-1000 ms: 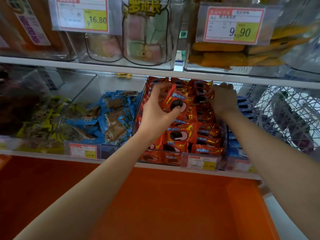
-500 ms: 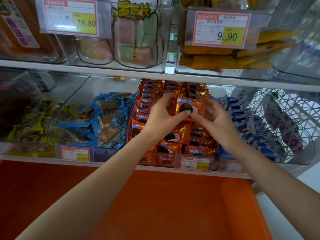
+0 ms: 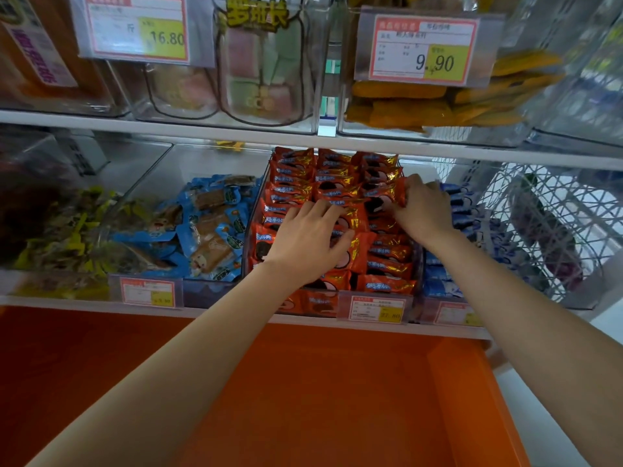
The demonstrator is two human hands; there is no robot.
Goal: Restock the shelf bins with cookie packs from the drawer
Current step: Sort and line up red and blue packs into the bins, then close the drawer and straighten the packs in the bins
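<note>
A person's left hand (image 3: 308,242) lies flat, fingers spread, on rows of orange cookie packs (image 3: 292,183) filling the clear middle shelf bin (image 3: 252,244), seemingly steadying them, while the right hand (image 3: 423,210) pinches a single pack (image 3: 384,194), likely tucking it into place, above the orange drawer (image 3: 337,399).

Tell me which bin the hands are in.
The bin of red cookie packs, between the light-blue snack bin and the dark-blue pack bin.
</note>
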